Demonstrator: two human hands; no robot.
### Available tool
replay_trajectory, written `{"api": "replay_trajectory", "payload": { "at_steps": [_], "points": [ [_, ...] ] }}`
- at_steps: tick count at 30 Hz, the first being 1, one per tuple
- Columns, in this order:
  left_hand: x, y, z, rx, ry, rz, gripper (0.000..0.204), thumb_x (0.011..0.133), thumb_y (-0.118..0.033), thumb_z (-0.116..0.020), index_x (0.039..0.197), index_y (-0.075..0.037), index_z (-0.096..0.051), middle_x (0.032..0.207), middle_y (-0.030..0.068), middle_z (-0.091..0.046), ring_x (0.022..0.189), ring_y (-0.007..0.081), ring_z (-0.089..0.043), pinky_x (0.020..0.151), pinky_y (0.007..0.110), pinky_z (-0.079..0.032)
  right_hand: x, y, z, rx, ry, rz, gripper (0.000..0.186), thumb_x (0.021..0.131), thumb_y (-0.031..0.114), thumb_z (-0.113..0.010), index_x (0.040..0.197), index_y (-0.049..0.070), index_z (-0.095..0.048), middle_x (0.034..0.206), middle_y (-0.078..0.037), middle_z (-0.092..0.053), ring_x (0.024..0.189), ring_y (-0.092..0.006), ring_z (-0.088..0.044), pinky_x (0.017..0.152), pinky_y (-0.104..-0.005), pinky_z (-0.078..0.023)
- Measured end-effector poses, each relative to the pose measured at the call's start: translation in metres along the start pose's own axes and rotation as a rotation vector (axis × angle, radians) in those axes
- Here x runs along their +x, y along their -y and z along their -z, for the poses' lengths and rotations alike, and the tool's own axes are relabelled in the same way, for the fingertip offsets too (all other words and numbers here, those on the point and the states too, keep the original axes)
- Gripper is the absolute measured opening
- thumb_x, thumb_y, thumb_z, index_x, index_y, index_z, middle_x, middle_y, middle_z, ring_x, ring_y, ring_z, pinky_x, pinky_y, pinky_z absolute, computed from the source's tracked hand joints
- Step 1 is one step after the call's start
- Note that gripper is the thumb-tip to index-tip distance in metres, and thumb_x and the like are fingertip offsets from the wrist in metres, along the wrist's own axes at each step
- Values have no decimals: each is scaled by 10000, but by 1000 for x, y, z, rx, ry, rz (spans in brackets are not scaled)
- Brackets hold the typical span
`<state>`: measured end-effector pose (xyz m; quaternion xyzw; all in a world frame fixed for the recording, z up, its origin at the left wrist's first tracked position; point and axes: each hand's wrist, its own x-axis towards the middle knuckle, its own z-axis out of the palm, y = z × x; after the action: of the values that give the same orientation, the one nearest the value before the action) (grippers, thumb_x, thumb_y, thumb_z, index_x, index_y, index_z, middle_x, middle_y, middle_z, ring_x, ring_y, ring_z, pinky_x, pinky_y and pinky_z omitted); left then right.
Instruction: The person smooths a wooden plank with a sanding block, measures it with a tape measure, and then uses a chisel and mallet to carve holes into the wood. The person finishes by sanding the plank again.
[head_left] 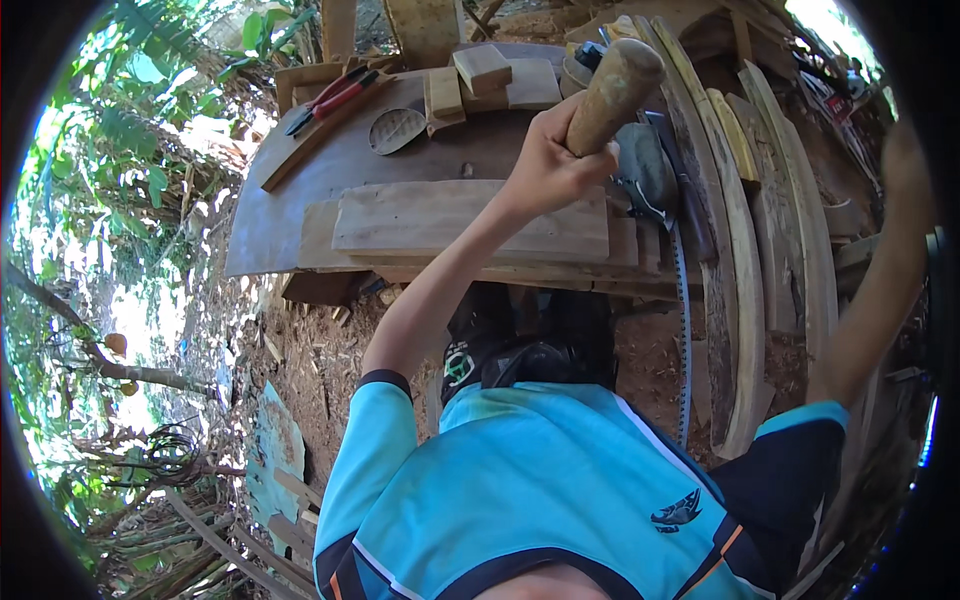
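My left hand (555, 160) is closed around a thick round wooden handle (620, 90), raised over the workbench with its blunt end up. What the handle belongs to, if anything, is hidden. Below the fist lies a flat wooden board (440, 222) along the bench's near edge. Beside the fist is a dark grey rounded object (645, 170), with a blue-edged measuring strip (682, 340) hanging down near it. My right hand (903, 155) is stretched out far right, next to a stack of timber. It is blurred and dim, so its fingers cannot be made out.
Red-handled pliers (340, 98) lie on a wood strip at the bench's far left. An oval piece (397, 131) and several wooden blocks (482, 70) sit near them. Long rough planks (735, 270) stretch along the right. The bench (262, 225) has a curved left edge; foliage lies beyond.
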<state>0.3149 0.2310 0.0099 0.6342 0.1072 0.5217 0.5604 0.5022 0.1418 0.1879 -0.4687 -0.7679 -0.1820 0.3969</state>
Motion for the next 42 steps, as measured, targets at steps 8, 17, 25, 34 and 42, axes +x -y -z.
{"api": "replay_trajectory", "payload": {
  "at_steps": [8,17,25,34,42],
  "points": [
    [3,2,4,13,-5,-8,128,701,-27,-584,745,-57,-468,656,-40,-450,588,29,-414,519,201,-346,6,-2,4,-4,-31,-24,343,790,256,-574,1057,40,-561,856,-59,-576,591,-72,-503,445,-192,-353],
    [21,13,12,-18,302,161,145,692,-39,-606,774,-67,-490,650,-46,-455,573,27,-412,511,199,-336,-54,-5,-41,331,-405,-499,372,795,298,-572,1074,53,-562,843,-29,-568,503,-23,-465,338,-170,-285],
    [39,25,13,-66,189,240,141,697,-60,-616,779,-69,-502,615,-38,-481,486,38,-449,417,203,-328,-147,-8,-5,1248,-543,-801,235,868,183,-489,1001,-6,-529,878,-107,-553,508,-70,-403,436,-202,-329],
    [14,-9,39,-277,-125,95,150,719,28,-516,754,-65,-403,515,-12,-365,376,49,-311,342,209,-207,-148,1,-11,1397,-871,-1188,302,874,246,-500,954,-44,-509,759,-142,-550,518,-110,-429,435,-211,-350],
    [12,1,31,-201,9,161,149,710,35,-509,781,-53,-412,567,14,-390,387,56,-303,347,209,-188,-157,-6,-11,1184,-484,-1180,258,815,180,-534,982,-12,-494,830,-95,-552,587,-128,-477,432,-199,-361]
  ]
}}
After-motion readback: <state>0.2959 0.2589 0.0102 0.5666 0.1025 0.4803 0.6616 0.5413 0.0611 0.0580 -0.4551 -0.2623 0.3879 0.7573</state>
